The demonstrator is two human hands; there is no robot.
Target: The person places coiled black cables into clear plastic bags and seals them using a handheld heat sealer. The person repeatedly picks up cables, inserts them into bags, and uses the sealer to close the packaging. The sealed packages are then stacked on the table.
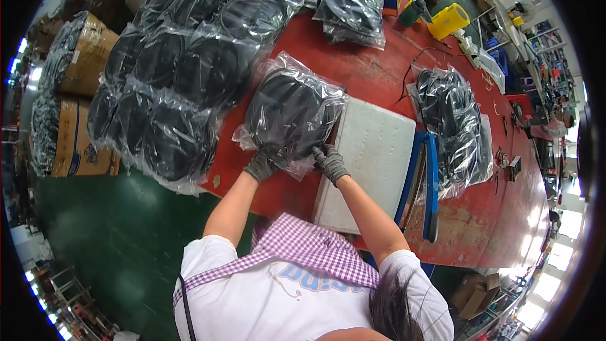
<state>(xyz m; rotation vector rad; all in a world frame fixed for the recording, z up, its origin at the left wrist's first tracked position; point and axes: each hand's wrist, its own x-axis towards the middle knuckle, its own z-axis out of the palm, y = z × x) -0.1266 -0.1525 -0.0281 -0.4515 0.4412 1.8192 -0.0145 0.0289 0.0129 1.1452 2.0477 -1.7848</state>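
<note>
In front of me on the red table lies a clear plastic bag (293, 110) with black, rounded, ribbed-looking pieces inside; their exact kind is hard to make out. My left hand (261, 165), in a grey glove, grips the bag's near left edge, its fingertips partly hidden under the film. At the near right corner my right hand (331, 163), gloved the same way, has its fingers closed on the bag. The bag's right side meets a white foam slab (372, 151), and my right forearm passes over that slab.
Many similar bagged black pieces (208, 66) are piled at the left and far side. More bags (448, 126) lie at the right, beyond a blue long-armed device (430, 186). Yellow tape (449, 21) sits at the back of the red table (467, 227). Cardboard boxes (82, 139) stand far left.
</note>
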